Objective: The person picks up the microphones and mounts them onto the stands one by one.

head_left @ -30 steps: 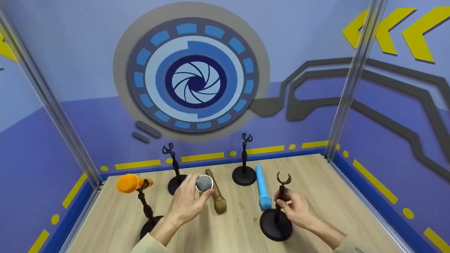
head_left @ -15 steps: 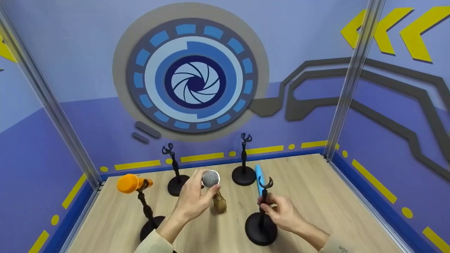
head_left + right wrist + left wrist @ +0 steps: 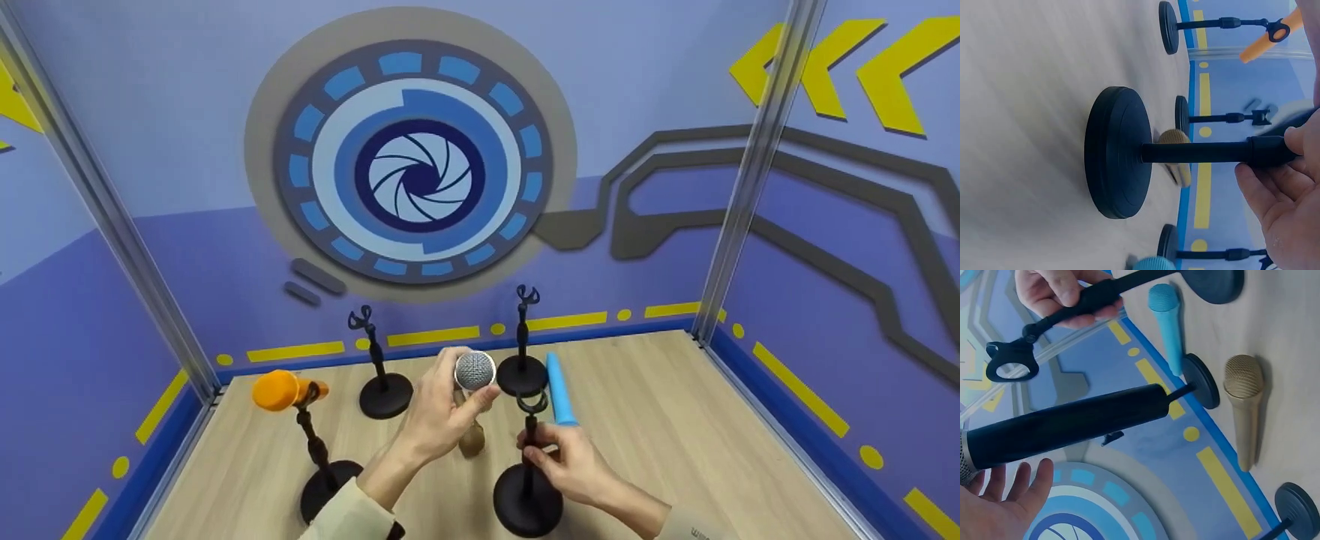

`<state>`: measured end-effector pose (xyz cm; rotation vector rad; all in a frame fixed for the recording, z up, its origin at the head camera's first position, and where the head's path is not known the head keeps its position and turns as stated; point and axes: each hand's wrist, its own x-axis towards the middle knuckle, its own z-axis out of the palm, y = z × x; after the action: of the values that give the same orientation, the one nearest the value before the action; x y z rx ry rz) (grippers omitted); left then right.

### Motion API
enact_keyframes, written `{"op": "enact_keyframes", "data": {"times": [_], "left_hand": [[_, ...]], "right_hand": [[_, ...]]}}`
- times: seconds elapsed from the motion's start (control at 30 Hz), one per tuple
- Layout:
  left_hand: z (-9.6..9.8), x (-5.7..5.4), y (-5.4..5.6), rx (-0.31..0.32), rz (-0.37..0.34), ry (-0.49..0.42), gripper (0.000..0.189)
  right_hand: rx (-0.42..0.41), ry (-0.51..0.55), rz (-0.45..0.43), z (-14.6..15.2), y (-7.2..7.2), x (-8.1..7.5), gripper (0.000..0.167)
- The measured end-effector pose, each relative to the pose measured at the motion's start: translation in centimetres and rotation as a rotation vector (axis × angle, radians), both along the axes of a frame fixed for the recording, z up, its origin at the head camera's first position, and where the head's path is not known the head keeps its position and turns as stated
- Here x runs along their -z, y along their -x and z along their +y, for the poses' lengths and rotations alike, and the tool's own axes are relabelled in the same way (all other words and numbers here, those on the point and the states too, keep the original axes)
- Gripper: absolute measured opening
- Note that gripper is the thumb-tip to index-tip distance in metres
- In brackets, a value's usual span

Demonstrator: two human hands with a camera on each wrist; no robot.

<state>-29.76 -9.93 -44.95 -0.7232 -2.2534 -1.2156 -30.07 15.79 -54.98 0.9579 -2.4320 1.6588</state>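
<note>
The left hand [image 3: 433, 414], fingers half-curled, holds a black microphone with silver mesh head [image 3: 475, 370] — at its five o'clock, the right hand [image 3: 576, 463] pinches the pole of a black round-based stand [image 3: 528, 504]. From this stand, a light-blue microphone [image 3: 558, 388] lies at one o'clock. The right sleeve [image 3: 686, 525] bears letters — too small for reading.

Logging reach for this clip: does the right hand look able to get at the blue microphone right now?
Probably not without first letting go: the right hand grips a black stand. Otherwise the blue microphone looks close, lying on the table just beyond.
</note>
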Motion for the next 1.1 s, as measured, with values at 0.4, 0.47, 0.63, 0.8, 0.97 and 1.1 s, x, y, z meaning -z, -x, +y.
{"op": "enact_keyframes", "data": {"times": [0.4,0.47,0.63,0.8,0.97,1.1], "left_hand": [[3.3,-0.1,0.3,0.063,0.156,-0.053,0.074],[3.7,0.1,0.4,0.051,0.193,-0.037,0.075],[4.4,0.5,0.6,0.025,0.276,0.012,0.077],[4.7,0.8,0.5,0.011,0.336,0.077,0.077],[4.5,1.2,0.7,0.029,0.348,0.131,0.071],[3.8,1.4,1.0,0.049,0.283,0.148,0.067]], "right_hand": [[-0.025,0.018,0.004,-1.0,-0.2,0.0,0.013],[-0.036,0.020,0.007,-1.1,-0.1,0.1,0.013],[-0.070,0.021,0.013,-1.1,0.3,0.2,0.011],[-0.075,0.006,0.033,-1.3,0.6,0.2,0.012],[-0.083,-0.018,0.058,-1.6,0.8,0.2,0.013],[-0.086,-0.027,0.053,-1.9,0.8,0.1,0.014]]}}
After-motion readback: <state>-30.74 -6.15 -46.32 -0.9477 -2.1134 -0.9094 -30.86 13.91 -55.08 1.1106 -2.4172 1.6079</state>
